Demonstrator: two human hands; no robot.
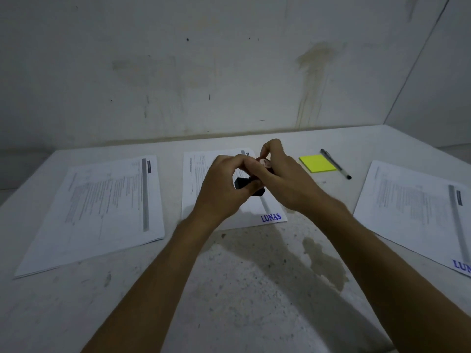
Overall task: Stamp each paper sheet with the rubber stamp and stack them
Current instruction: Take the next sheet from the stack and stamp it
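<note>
Head view: both hands (254, 179) apparently round stamp (248, 186).

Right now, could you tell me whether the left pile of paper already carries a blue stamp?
No, the left pile shows only printed text, with no blue mark visible.

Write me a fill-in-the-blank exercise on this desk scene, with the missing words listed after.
1. The blue word stamped on the middle paper sheet reads ____.
2. Both hands, the left hand and the right hand, hold the black rubber stamp above the ____ sheet.
3. The black pen lies just right of the square ____ sticky-note pad.
4. The left stack of printed paper sheets shows ____ blue stamp.

Missing words: LUNAS; middle; yellow; no
</note>
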